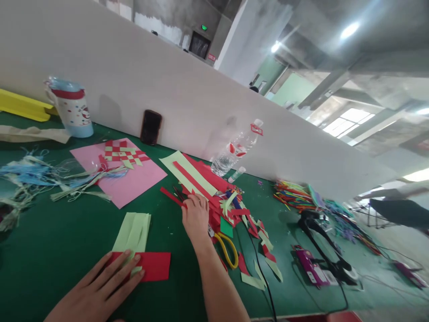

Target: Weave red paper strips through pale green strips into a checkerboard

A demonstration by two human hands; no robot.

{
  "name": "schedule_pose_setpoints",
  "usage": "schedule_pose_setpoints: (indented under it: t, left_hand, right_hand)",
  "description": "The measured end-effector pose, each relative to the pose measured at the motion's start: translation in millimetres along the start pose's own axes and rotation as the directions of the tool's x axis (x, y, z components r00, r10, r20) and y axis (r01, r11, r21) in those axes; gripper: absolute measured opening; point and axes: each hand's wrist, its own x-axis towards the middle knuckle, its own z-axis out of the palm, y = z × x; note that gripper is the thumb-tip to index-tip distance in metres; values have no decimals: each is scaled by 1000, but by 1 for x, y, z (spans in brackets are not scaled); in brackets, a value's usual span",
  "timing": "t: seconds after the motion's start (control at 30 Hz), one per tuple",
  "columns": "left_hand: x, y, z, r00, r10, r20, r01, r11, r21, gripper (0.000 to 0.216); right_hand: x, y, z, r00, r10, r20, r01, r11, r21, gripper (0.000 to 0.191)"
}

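My left hand point(107, 284) lies flat with fingers stretched over a red paper strip point(157, 266). That strip crosses the lower end of a pale green slit paper point(132, 230) on the table. My right hand point(196, 217) reaches into the paper pile with its fingers curled down. A narrow red strip point(171, 197) and a dark slim tool point(178, 193) meet its fingertips; which of them it grips is hidden. Yellow-handled scissors point(234, 255) lie beside my right wrist. Behind the hand rest a pale green sheet point(174, 162) and red paper point(201, 169).
A red-and-green woven piece point(122, 153) lies on pink paper point(134, 190). Along the wall stand a cup point(75, 109), a phone point(150, 127) and a tilted water bottle point(231, 154). To the right are paper scraps point(253, 281), a purple glue gun point(310, 268) and a black stand point(325, 241).
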Motion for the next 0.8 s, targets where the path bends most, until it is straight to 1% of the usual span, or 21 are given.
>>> schedule_pose_setpoints:
  t: [0.13, 0.2, 0.27, 0.33, 0.37, 0.4, 0.43, 0.5, 0.53, 0.57, 0.6, 0.63, 0.67, 0.73, 0.8]
  left_hand:
    - [1, 2, -1, 1000, -4, -22, 4, 1000, -8, 76]
    - [1, 3, -1, 998, 4, -57, -6, 1000, -26, 77]
    - [2, 2, -4, 994, 21, -109, -24, 999, -30, 76]
    - [7, 1, -11, 984, -46, -169, 36, 998, -59, 65]
    - [12, 0, -16, 975, -136, -176, 120, 988, -101, 55]
    - [18, -1, -22, 936, -290, -201, 253, 949, -191, 44]
    - [26, -2, -28, 893, -417, -172, 352, 882, -313, 38]
    - [45, -3, -38, 810, -586, -33, 490, 706, -511, 34]
    - [55, -2, -41, 768, -639, 42, 540, 611, -579, 35]
    - [66, -1, -43, 733, -674, 90, 561, 526, -639, 38]
    - [75, 0, -43, 715, -685, 139, 564, 448, -693, 43]
    - [84, 2, -43, 712, -675, 194, 562, 382, -733, 43]
    - [91, 4, -42, 705, -673, 224, 555, 327, -765, 39]
    - [101, 7, -39, 700, -666, 256, 516, 225, -826, 39]
    - [106, 8, -37, 691, -671, 267, 476, 145, -867, 42]
  right_hand:
    - [0, 0, -6, 998, 44, -41, -35, 979, 199, 13]
    - [-2, -4, -9, 995, 92, -48, -72, 946, 317, 14]
    - [-7, -12, -9, 990, 136, -24, -112, 893, 437, 17]
    - [-14, -23, -7, 987, 160, 20, -146, 831, 537, 24]
    - [-18, -29, -6, 984, 172, 57, -171, 778, 605, 27]
    - [-22, -36, -4, 978, 179, 110, -205, 695, 689, 29]
    - [-26, -43, -3, 970, 177, 167, -240, 592, 770, 31]
    - [-33, -56, -1, 957, 135, 257, -289, 380, 879, 34]
    - [-35, -61, -2, 957, 104, 271, -290, 316, 904, 34]
    - [-37, -65, -3, 962, 75, 264, -274, 296, 915, 33]
    - [-39, -68, -4, 966, 52, 252, -256, 293, 921, 31]
    - [-40, -70, -6, 970, 35, 241, -240, 293, 925, 29]
    - [-41, -71, -7, 972, 24, 235, -232, 288, 929, 27]
    - [-42, -71, -9, 970, 20, 243, -240, 257, 936, 25]
    - [-42, -70, -9, 965, 29, 261, -261, 215, 941, 22]
